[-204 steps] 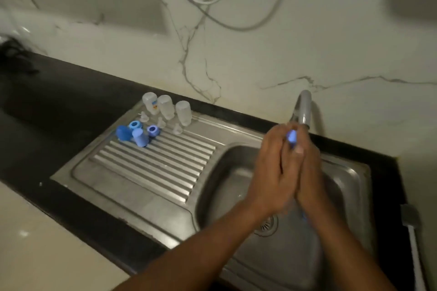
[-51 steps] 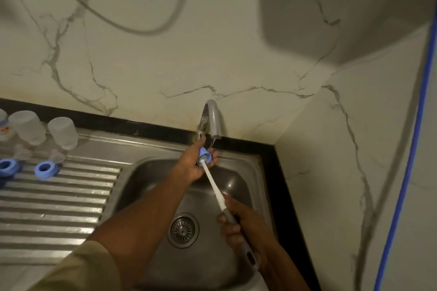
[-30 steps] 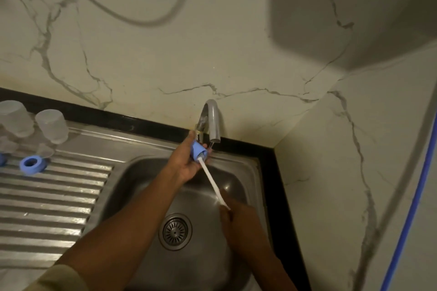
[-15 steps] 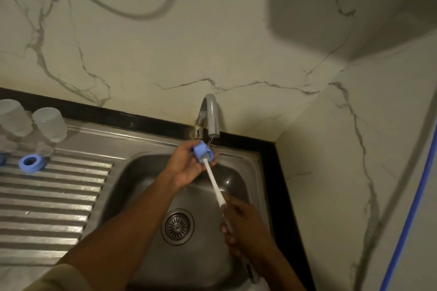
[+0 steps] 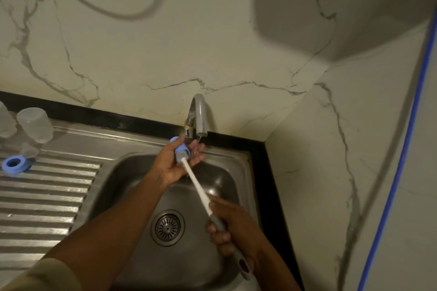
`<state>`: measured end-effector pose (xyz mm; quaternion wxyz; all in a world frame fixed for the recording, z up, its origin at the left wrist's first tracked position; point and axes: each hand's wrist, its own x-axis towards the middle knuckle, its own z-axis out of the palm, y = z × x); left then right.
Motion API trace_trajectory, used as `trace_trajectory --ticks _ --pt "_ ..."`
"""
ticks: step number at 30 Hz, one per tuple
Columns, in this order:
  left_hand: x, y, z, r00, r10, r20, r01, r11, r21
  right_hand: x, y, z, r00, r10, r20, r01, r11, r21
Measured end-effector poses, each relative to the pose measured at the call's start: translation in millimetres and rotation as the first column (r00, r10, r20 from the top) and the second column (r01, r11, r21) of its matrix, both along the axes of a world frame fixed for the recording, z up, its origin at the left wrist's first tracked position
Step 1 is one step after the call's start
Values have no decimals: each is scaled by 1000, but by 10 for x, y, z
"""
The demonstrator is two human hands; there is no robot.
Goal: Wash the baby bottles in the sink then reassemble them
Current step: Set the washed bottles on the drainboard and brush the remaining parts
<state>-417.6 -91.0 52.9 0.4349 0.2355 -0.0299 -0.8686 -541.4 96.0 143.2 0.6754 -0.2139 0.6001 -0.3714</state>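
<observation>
Wall (image 5: 165,54): pale marble with grey veins, it fills the far half of the view and turns a corner at the right.
Cables: a grey cable (image 5: 132,15) loops across the far wall, and a blue cable (image 5: 402,160) runs down the right wall.
Table (image 5: 269,172): black, seen only as a narrow strip between the steel unit and the wall, at the far side and the right.
Draining board (image 5: 47,196): ribbed steel, left of the basin.
Sink (image 5: 227,182): a steel basin at the middle, with both hands above it.
Left hand (image 5: 175,163): raised just under the spout, with the thumb and fingers round the blue cap and the fingertips reaching past it toward the tap.
Right hand (image 5: 234,231): nearer and lower, over the right side of the basin, with the fingers wrapped tight round the grey grip of the brush.
Brush (image 5: 197,186): a long white handle slanting from the right hand up and left, with its grey bristle head at the open end of the cap.
Tap (image 5: 201,113): a curved grey spout at the far rim, just above the left fingertips.
Bottles (image 5: 35,125): clear, mouth down at the far left of the draining board, with a second one cut off by the edge.
Strainer (image 5: 168,227): a round steel drain in the basin floor, between the two forearms.
Blue ring (image 5: 15,165): lying flat on the ribs, near the bottles.
Blue cap (image 5: 181,147): in the left hand, tilted, with bristles showing at its near end.
Teat (image 5: 29,150): clear, between the bottles and the ring.
</observation>
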Motion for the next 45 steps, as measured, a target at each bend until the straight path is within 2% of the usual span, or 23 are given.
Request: trace_trajectory --ticks 2,4,5,7,8,9,11,13,15,18,19,21,24,26,28,29,30,31,35,37,40,42,45 --pt "-75 6 60 994 -28 104 33 998 -47 23 14 -60 843 123 -523 -206 973 -103" --pt "-167 20 113 983 -8 184 18 998 -54 -37 -19 -178 351 97 -931 -430 900 -68" --pt "-202 26 112 979 11 203 -1 999 -47 -54 -50 -208 263 91 -961 -425 905 -31" --pt "-206 45 86 978 27 207 -27 1000 -2 -15 -38 -222 377 100 -921 -384 921 -58" --pt "-176 49 57 982 31 188 -36 999 22 -8 -34 -183 616 82 -784 -288 949 -127" --pt "-135 55 9 987 36 159 -42 998 37 -21 -31 -146 865 51 -499 -132 983 -129" --pt "-56 64 -24 995 37 87 -39 999 21 -27 11 -43 996 -69 49 69 998 10" --pt "-29 78 -20 998 11 64 -11 1000 -4 -30 45 -50 993 -56 108 51 998 46" --pt "-89 71 29 993 -8 120 11 1000 -27 8 76 -95 929 100 -355 -129 990 -57" --pt "-197 63 61 969 39 243 -37 999 -12 -73 64 -211 226 115 -967 -456 890 -1" --pt "-217 62 77 969 48 244 -42 999 -29 -80 35 -210 182 98 -978 -449 894 6" --pt "-211 87 107 983 38 181 -32 999 -36 -43 28 -188 447 74 -892 -358 928 -103" --pt "-99 89 66 997 35 66 -38 998 49 27 50 -49 974 32 -225 -40 999 -33" --pt "-77 94 72 997 4 73 -8 999 52 51 79 -68 944 81 -321 -114 990 -86" --pt "-122 107 132 984 -30 176 25 999 32 8 28 -225 500 140 -854 -369 927 -64" --pt "-161 107 151 974 -16 227 11 1000 24 -21 -5 -251 226 154 -962 -471 882 30" --pt "-195 97 162 969 5 248 -9 1000 16 -48 -51 -262 152 131 -980 -469 882 45" --pt "-207 86 169 971 19 236 -22 1000 8 -15 -56 -254 191 134 -973 -442 896 36" --pt "-99 60 90 997 18 82 -24 997 72 112 8 -59 893 78 -443 -136 986 -100" --pt "-73 98 66 998 10 68 -16 996 84 80 6 -62 816 122 -564 -219 970 -107" --pt "-189 76 64 937 -1 350 0 1000 2 12 -35 -165 252 132 -959 -399 917 21" --pt "-233 23 71 874 56 483 -34 998 -54 53 28 -216 238 131 -962 -384 923 31" --pt "-143 -46 -32 848 108 519 -97 994 -50 146 218 -302 505 86 -859 -314 945 -90"
